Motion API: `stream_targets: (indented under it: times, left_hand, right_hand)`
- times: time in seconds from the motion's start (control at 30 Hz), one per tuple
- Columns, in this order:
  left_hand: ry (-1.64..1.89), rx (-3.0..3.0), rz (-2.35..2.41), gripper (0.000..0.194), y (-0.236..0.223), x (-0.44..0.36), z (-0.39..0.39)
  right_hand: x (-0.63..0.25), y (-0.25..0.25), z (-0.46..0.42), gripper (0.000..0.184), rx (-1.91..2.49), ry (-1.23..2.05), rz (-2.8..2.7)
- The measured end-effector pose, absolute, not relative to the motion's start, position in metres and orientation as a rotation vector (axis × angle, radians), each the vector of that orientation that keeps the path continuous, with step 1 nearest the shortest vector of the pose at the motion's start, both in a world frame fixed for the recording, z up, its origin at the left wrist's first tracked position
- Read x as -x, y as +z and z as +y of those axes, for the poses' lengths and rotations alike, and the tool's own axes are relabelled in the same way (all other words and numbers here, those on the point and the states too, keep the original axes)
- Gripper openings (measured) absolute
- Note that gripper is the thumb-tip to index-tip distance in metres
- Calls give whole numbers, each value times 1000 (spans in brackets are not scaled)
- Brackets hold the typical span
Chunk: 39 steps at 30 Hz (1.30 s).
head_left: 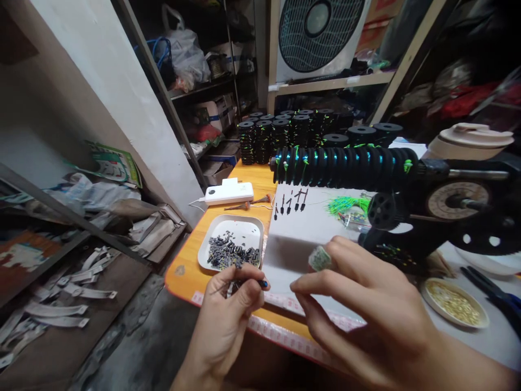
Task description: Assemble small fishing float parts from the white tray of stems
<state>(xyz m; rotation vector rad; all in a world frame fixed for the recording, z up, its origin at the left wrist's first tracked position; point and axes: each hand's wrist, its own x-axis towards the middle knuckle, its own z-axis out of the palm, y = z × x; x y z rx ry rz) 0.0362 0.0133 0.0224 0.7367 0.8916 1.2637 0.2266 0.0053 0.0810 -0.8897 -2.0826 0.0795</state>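
Observation:
My left hand (234, 307) is closed, with a small dark rod-like piece with a blue end (264, 283) pinched at the thumb; thin dark wires stick out between the fingers. To the right, my right hand (362, 298) has thumb and forefinger tips together. Whether a tiny thing is between them, I cannot make out. A grey-green lump (319, 258) shows at another fingertip of that hand. Just beyond my left hand is a white tray (203, 239) holding many small dark pieces (234, 251). Several dark pieces with thin stems (288, 206) lie in a row on a white sheet (288, 244).
A black machine (456, 195) with a ribbed roller (342, 167) carrying green and blue bits reaches across the right. Black ribbed spools (280, 136) stand behind. A white power strip (229, 192), green strands (348, 203), a dish of gold pieces (456, 304) and dark-handled scissors (490, 290) surround the work area.

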Motion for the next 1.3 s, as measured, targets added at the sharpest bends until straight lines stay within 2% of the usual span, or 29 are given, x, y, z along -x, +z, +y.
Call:
stream_targets:
  times: [0.23, 0.43, 0.77, 1.07, 1.23, 1.3]
  left_hand:
    - [1429, -706, 898, 23, 32, -42, -2]
    - [1397, -811, 843, 15, 27, -36, -4]
    - [1467, -674, 901, 25, 39, -49, -7]
    - [1396, -818, 814, 14, 29, -43, -5]
    - [1378, -825, 883, 14, 26, -45, -4]
    - [1379, -821, 888, 17, 24, -49, -4]
  right_hand:
    - [-222, 83, -2, 19, 845, 37, -2099]
    - [-221, 82, -2, 20, 848, 16, -2089]
    - [-221, 83, -1, 19, 852, 25, -2108]
    - [-226, 77, -1, 18, 816, -57, -2175]
    - [-233, 76, 1, 31, 725, -84, -2324]
    - [-233, 75, 1, 28, 710, -91, -2324]
